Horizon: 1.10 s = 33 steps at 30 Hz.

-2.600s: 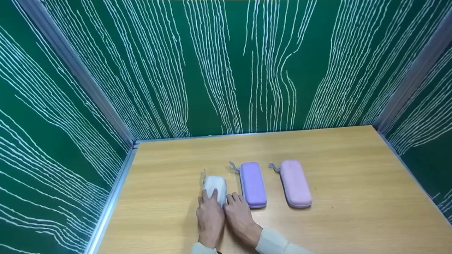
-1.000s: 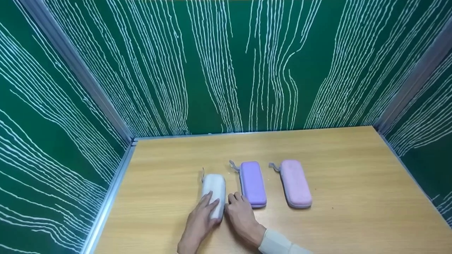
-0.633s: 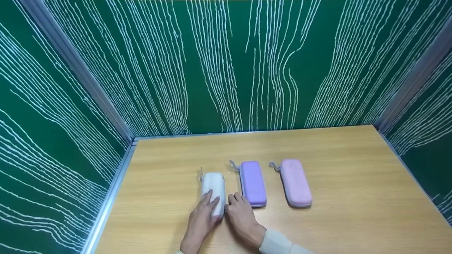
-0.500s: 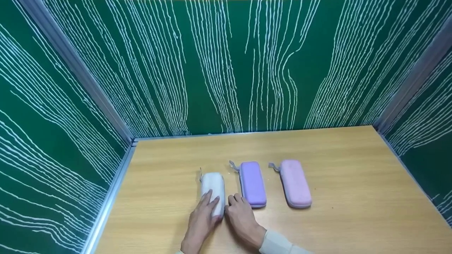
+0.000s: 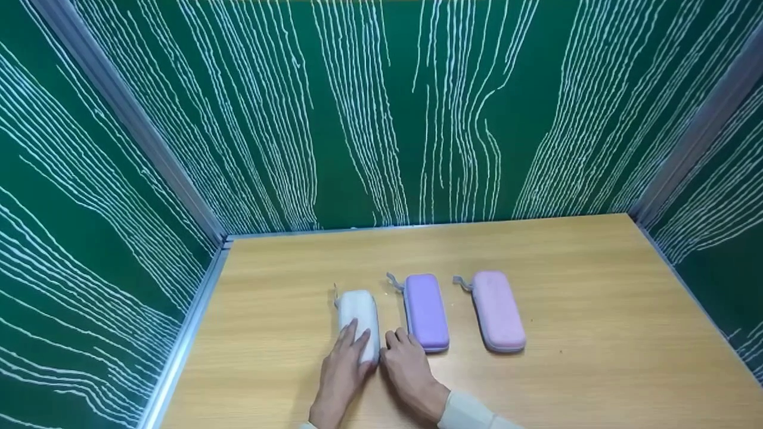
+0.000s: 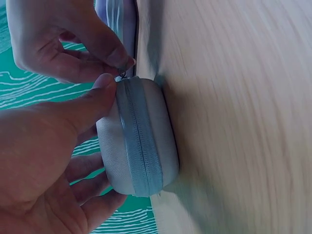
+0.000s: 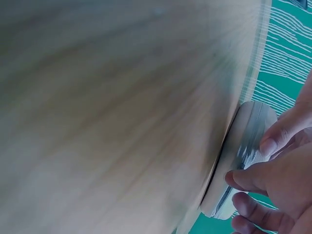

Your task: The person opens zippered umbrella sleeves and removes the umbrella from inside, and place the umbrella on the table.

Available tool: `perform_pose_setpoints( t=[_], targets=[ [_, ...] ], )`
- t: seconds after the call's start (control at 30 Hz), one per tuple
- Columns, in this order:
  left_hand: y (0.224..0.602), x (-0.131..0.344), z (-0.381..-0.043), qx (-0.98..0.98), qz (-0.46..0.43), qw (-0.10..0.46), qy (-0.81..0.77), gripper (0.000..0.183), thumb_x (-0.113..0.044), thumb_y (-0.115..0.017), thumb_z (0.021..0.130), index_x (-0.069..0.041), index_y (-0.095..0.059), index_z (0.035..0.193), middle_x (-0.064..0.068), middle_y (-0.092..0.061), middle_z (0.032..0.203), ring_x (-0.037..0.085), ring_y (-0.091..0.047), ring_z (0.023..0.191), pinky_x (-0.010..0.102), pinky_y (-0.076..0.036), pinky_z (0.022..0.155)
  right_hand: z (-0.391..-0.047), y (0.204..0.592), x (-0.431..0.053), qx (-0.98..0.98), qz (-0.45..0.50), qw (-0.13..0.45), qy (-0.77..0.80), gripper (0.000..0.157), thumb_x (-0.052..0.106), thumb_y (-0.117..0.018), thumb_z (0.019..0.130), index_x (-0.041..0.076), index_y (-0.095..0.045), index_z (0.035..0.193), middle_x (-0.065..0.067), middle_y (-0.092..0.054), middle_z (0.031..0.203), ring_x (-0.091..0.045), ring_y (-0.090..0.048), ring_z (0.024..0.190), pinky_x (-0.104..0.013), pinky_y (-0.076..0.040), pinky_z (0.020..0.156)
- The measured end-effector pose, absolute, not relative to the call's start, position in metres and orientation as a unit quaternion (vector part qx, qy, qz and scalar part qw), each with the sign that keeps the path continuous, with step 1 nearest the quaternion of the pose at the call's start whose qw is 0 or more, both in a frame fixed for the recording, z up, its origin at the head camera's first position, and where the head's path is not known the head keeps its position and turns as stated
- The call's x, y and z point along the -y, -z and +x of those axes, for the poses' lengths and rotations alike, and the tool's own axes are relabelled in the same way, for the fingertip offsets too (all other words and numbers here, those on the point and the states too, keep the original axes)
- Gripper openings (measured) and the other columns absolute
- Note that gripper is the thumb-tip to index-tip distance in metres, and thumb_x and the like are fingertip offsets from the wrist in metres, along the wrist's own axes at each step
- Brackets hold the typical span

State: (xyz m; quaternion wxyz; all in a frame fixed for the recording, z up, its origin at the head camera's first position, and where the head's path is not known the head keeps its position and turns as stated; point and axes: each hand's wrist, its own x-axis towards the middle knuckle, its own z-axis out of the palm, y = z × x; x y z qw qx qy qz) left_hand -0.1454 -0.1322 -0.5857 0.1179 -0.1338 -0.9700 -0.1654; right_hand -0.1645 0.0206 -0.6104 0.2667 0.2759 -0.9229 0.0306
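A white hard-shell zip case (image 5: 356, 307) lies on the table at the left of a row of three cases. My left hand (image 5: 343, 363) grips its near part, fingers over the top and far side, thumb (image 6: 105, 83) at the corner by the zipper. At that corner my right hand (image 5: 408, 363) pinches the small zipper pull (image 6: 123, 74) between thumb and finger. The grey zipper (image 6: 141, 141) looks closed across the end seen in the left wrist view. The right wrist view shows the case (image 7: 234, 146) from its right side, both hands beside it.
A purple case (image 5: 427, 313) lies just right of my right hand, and a pink case (image 5: 499, 311) farther right. Each has a grey strap at its far left corner. Green walls (image 5: 357, 119) with white lines border the wooden table (image 5: 596, 333).
My left hand has moved from the top of the white case to its left side and near end. The case has turned slightly, its far end leftward. My right hand stays at the corner.
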Motion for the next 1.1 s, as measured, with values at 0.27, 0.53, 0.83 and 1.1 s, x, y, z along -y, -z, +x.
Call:
perform_pose_setpoints(
  t=[0.27,0.53,0.83,1.1],
  targets=[
    [0.586,0.128,-0.145,0.972,-0.125,0.12,0.159,0.058,-0.024,-0.076,0.073,-0.011,-0.057,0.127,0.017,-0.04,0.14,0.035,-0.042,0.124,0.049,-0.05,0.08,-0.164,0.61,-0.022,0.923,0.281,0.26,-0.03,0.011,0.014,-0.063,0.073,0.012,-0.073,0.074,-0.005,-0.052,0.082,-0.023,-0.046,0.078,-0.032,-0.043,0.062],
    [0.586,0.123,-0.145,0.973,-0.106,0.128,0.163,0.058,-0.027,-0.075,0.073,-0.012,-0.058,0.126,0.017,-0.041,0.14,0.036,-0.043,0.123,0.05,-0.051,0.078,-0.163,0.609,-0.024,0.922,0.285,0.262,-0.034,0.011,0.013,-0.063,0.073,0.012,-0.074,0.074,-0.004,-0.051,0.082,-0.023,-0.046,0.077,-0.032,-0.043,0.063],
    [0.592,0.117,-0.148,0.977,-0.085,0.15,0.128,0.06,-0.035,-0.075,0.071,-0.014,-0.06,0.125,0.016,-0.044,0.137,0.033,-0.045,0.122,0.044,-0.054,0.07,-0.162,0.609,-0.025,0.924,0.283,0.256,-0.032,0.009,0.014,-0.066,0.073,0.013,-0.075,0.074,-0.003,-0.051,0.08,-0.021,-0.045,0.074,-0.03,-0.042,0.06],
    [0.596,0.111,-0.149,0.977,-0.068,0.154,0.128,0.058,-0.033,-0.074,0.074,-0.013,-0.058,0.126,0.017,-0.043,0.138,0.034,-0.044,0.123,0.045,-0.053,0.072,-0.163,0.607,-0.025,0.925,0.28,0.252,-0.035,0.011,0.013,-0.064,0.074,0.011,-0.075,0.076,-0.003,-0.051,0.081,-0.021,-0.046,0.074,-0.031,-0.043,0.062]
  ],
)
